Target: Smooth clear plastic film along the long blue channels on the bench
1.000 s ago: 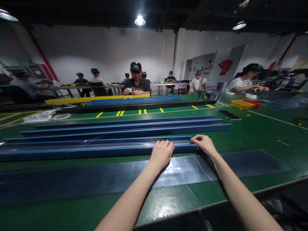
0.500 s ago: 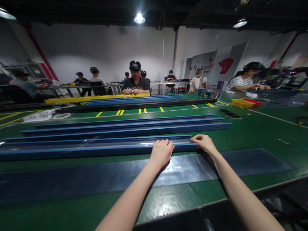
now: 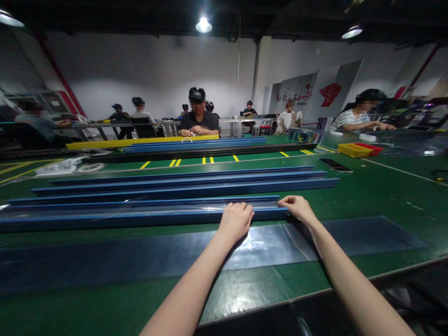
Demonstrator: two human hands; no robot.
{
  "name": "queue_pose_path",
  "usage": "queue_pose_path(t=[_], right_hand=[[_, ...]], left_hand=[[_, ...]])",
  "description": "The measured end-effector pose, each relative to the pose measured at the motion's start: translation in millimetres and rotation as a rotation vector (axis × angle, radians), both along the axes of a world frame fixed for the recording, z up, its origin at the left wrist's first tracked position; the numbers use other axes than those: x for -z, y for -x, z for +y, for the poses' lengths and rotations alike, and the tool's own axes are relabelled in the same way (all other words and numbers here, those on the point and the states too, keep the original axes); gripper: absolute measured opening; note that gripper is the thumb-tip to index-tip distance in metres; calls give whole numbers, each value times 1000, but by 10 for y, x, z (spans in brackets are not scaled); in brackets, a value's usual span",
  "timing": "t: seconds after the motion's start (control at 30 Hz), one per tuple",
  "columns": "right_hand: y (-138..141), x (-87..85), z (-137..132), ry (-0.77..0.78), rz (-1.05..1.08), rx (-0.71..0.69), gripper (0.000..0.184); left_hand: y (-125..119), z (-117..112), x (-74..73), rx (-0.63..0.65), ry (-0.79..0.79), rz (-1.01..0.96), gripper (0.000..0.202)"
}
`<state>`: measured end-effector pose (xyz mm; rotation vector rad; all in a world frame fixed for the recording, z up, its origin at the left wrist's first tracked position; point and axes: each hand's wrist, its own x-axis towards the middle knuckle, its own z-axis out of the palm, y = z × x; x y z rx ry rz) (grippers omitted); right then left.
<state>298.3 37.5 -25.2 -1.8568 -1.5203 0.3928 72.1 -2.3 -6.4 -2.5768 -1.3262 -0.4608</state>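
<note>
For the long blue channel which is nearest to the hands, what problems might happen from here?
The right hand has its fingers close against the right end of the nearest blue channel, so an edge there might scratch them.

The left hand rests at the channel's front side near that end; uneven pressure might shift the channel.

Both forearms cross above the clear strip, so a lowered arm could perhaps drag it.

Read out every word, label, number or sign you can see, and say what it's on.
Nothing is clear enough to quote.
Wall panels: red and dark writing, too blurred to read.
Blue channel at the hands: no lettering visible.
Clear strip: none visible.
Phone: no readable text.
</note>
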Motion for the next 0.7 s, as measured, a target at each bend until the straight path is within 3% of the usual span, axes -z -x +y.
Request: queue_pose_path(t=[0.7], right_hand=[[12, -3, 5, 11, 52, -11, 12]], left_hand=[[-14, 13, 22, -2, -45, 3, 26]])
